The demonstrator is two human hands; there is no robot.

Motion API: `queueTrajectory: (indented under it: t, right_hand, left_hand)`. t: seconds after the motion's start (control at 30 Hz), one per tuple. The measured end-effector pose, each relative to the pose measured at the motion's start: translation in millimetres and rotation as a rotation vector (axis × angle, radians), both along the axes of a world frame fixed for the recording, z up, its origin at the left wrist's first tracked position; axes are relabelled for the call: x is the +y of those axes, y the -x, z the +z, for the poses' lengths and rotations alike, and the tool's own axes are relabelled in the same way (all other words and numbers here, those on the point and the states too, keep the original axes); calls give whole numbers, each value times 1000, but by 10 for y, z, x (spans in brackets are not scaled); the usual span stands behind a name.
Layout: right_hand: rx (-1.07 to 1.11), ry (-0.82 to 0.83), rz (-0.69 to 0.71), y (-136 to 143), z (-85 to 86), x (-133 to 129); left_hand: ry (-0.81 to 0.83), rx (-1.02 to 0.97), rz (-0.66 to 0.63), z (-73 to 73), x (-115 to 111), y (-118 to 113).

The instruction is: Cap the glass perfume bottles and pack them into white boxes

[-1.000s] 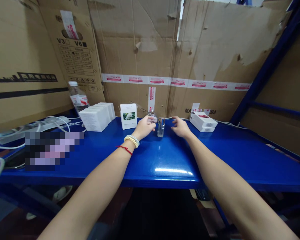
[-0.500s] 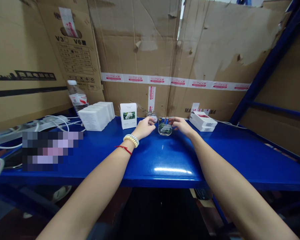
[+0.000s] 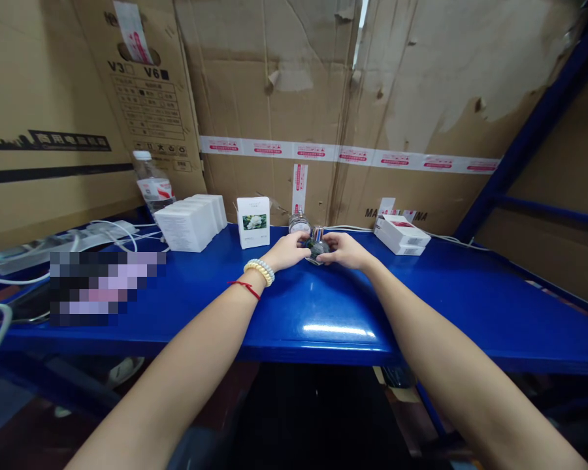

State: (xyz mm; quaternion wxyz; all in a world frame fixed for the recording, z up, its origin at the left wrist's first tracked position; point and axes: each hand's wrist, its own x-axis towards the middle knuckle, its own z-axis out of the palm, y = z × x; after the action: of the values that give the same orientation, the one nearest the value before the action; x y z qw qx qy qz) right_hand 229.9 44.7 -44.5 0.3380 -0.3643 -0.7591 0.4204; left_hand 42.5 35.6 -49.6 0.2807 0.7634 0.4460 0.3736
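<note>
The right hand (image 3: 343,251) curls around the right side of a round glass perfume bottle (image 3: 318,248), fingers behind and thumb in front, pinching it. The left hand (image 3: 293,251) meets the same bottle from the left with fingers bent and thumb forward; whether it truly grips or only steadies the glass is hard to tell at this size. The bottle is upright between the two hands, near the middle of the blue tabletop (image 3: 284,320), its shiny cap (image 3: 318,234) on top.

Judging by this layout, the handling is midway: the bottle is out of any carton and stands capped, but neither hand has let go of it. Just behind the left fingers stands a second round perfume bottle (image 3: 300,224), also unboxed and apparently not held.

Farther left, a white carton with a flower picture (image 3: 253,222) stands upright, and beyond it a row of white cartons (image 3: 191,223), with a plastic water bottle (image 3: 151,186) behind. To the right, white cartons (image 3: 402,235) lie together, untouched.
</note>
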Motion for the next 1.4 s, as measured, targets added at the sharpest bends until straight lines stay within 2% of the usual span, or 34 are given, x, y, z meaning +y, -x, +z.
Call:
queueTrajectory:
  t: [0.1, 0.27, 0.33, 0.53, 0.7, 0.87, 0.97, 1.07, 1.17, 1.23, 1.3, 1.33, 1.37, 1.4]
  right_hand:
    - [-39, -5, -20, -38, 17, 23]
    - [-157, -103, -427, -258, 34, 143]
    - [-144, -67, -458, -314, 43, 170]
    - [-10, 26, -284, -266, 120, 96]
    - [-81, 90, -118, -219, 146, 1]
    - [-7, 7, 56, -140, 77, 8]
    - [22, 22, 100, -86, 44, 21]
    - [15, 36, 66, -49, 23, 34]
    - [-56, -44, -66, -74, 6, 75]
    - [-145, -168, -315, -141, 5, 115]
    - [-206, -289, -641, -233, 24, 145]
    - [-215, -319, -755, -275, 42, 151]
    - [-211, -319, -804, -309, 65, 148]
    - [-200, -290, -773, -329, 90, 136]
  left_hand:
    - [5, -22, -6, 20, -15, -2]
    - [2, 49, 230, 123, -123, 14]
    - [6, 58, 258, 149, -147, 17]
    - [21, 17, 223, 101, -84, 5]
    - [28, 19, 171, 81, -62, 2]
    - [40, 18, 126, 81, -69, -10]
    - [37, -12, 70, 63, -56, -18]
    - [-3, 18, 49, 66, -71, -22]
    - [-56, 89, 74, 97, -112, -20]
    - [-58, 47, 82, 128, -137, -16]
    - [-1, -75, 87, 165, -153, -10]
    - [40, -141, 103, 183, -159, -6]
    - [81, -194, 130, 200, -162, -2]
    - [109, -228, 164, 213, -163, 2]
